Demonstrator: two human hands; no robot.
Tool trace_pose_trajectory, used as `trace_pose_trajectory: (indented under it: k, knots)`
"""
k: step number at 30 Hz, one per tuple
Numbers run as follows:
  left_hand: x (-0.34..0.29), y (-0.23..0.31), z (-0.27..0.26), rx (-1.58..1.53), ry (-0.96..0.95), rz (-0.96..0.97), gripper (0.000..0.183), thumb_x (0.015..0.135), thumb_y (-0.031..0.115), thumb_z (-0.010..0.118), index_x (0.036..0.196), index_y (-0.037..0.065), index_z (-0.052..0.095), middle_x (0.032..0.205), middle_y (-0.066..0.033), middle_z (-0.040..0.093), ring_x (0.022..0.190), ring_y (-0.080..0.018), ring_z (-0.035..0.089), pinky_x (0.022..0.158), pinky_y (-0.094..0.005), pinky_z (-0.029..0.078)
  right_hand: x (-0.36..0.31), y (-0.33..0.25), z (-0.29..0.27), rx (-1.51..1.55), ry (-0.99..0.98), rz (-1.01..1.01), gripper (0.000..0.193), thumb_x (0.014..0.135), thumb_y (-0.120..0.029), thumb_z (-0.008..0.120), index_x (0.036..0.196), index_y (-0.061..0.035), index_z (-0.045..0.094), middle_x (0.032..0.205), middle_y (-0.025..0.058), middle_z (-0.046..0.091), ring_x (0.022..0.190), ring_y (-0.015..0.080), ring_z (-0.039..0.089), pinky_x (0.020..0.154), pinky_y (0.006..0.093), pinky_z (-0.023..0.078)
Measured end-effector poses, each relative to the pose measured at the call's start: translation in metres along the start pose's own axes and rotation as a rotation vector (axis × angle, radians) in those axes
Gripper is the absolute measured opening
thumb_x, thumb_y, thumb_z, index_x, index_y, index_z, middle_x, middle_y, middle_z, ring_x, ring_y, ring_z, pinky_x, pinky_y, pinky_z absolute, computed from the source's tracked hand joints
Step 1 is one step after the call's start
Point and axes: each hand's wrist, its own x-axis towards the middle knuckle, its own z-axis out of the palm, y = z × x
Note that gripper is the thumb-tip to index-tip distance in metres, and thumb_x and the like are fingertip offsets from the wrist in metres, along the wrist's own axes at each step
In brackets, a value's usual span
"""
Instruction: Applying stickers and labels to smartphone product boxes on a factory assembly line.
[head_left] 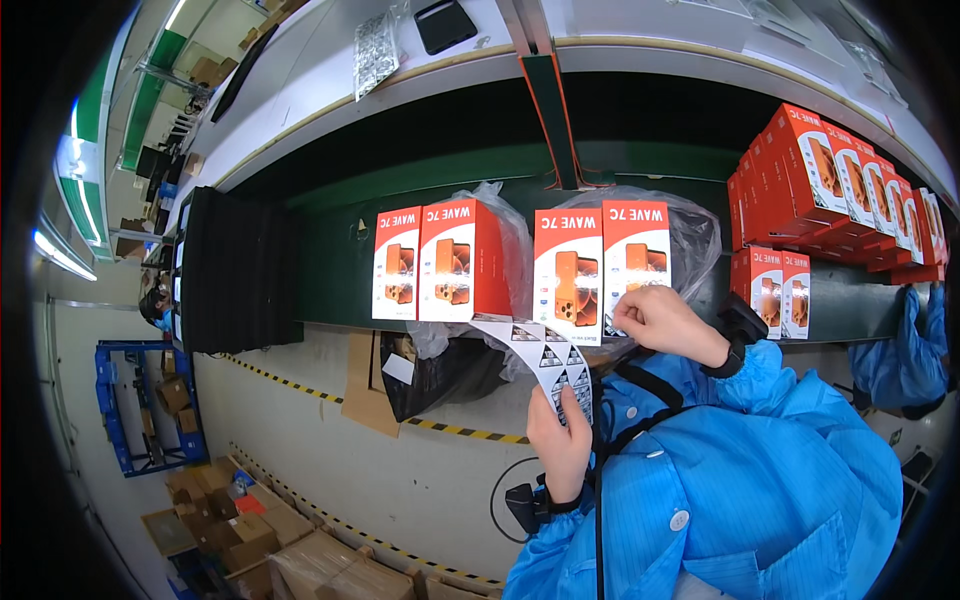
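Note:
My left hand (560, 440) pinches a curling white sheet of stickers (555, 355) printed with black triangles; its far end lies against the lower edge of a phone box. My right hand (662, 322) has its fingers closed at the lower left corner of a red-and-white phone box (637, 240). A small dark sticker (610, 326) shows at those fingertips; whether it is stuck down I cannot tell. Just left of it stands another phone box (568, 265). Further left are two more, a phone box (447, 260) with its red side showing and a phone box (397, 263).
Stacked phone boxes (810, 190) fill the right of the green bench. Clear plastic bags (695, 240) lie behind the boxes. A black bin bag (440, 375) hangs below the front edge. Left stands a black-covered stack (245, 270). Another person's blue sleeve (905, 345) appears far right.

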Motion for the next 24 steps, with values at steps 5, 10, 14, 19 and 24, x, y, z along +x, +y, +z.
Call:
trace_pose_trajectory:
  k: [5, 10, 14, 19, 24]
  knots:
    - [0.002, 0.000, -0.002, 0.001, -0.010, 0.003, 0.013, 0.089, 0.005, 0.052, 0.097, -0.005, 0.053, 0.082, -0.0230, 0.058, 0.072, -0.0389, 0.058, 0.063, -0.0421, 0.045, 0.000, 0.005, 0.004, -0.027, 0.017, -0.033, 0.014, 0.076, -0.012, 0.064, 0.076, 0.0020, 0.064, 0.066, 0.0146, 0.063, 0.060, 0.0270, 0.063, 0.056, 0.0340, 0.048]
    - [0.002, -0.005, -0.004, 0.002, -0.034, -0.002, 0.014, 0.089, 0.006, 0.052, 0.098, -0.005, 0.054, 0.083, -0.0233, 0.058, 0.073, -0.0385, 0.059, 0.063, -0.0418, 0.045, -0.002, 0.012, 0.014, -0.151, 0.113, -0.146, 0.017, 0.075, -0.012, 0.066, 0.076, 0.0002, 0.055, 0.074, 0.0146, 0.062, 0.061, 0.0283, 0.062, 0.056, 0.0348, 0.048]
    - [0.003, -0.015, -0.003, -0.064, 0.003, -0.024, 0.018, 0.090, 0.005, 0.054, 0.103, -0.006, 0.053, 0.089, -0.0158, 0.062, 0.076, -0.0235, 0.062, 0.068, -0.0327, 0.048, -0.004, 0.003, 0.009, -0.186, 0.130, -0.165, 0.031, 0.075, -0.018, 0.070, 0.083, -0.0032, 0.044, 0.078, 0.0134, 0.059, 0.065, 0.0299, 0.062, 0.061, 0.0365, 0.049]
    - [0.005, -0.015, -0.009, -0.592, -0.083, -0.181, 0.021, 0.086, 0.002, 0.063, 0.103, -0.003, 0.051, 0.092, -0.0080, 0.060, 0.082, -0.0081, 0.057, 0.073, -0.0209, 0.046, -0.030, -0.027, 0.013, 0.826, -0.277, 0.141, 0.027, 0.080, -0.005, 0.071, 0.085, -0.0065, 0.044, 0.081, -0.0006, 0.051, 0.081, 0.0051, 0.055, 0.071, 0.0207, 0.046]
    - [0.013, -0.017, -0.021, -0.682, -0.091, -0.101, 0.023, 0.088, 0.003, 0.060, 0.108, -0.003, 0.049, 0.093, -0.0074, 0.060, 0.081, -0.0086, 0.057, 0.072, -0.0213, 0.046, -0.030, -0.045, 0.031, 1.094, -0.113, 0.155, 0.027, 0.078, -0.003, 0.071, 0.088, -0.0057, 0.046, 0.086, 0.0009, 0.050, 0.082, 0.0070, 0.053, 0.072, 0.0207, 0.045]
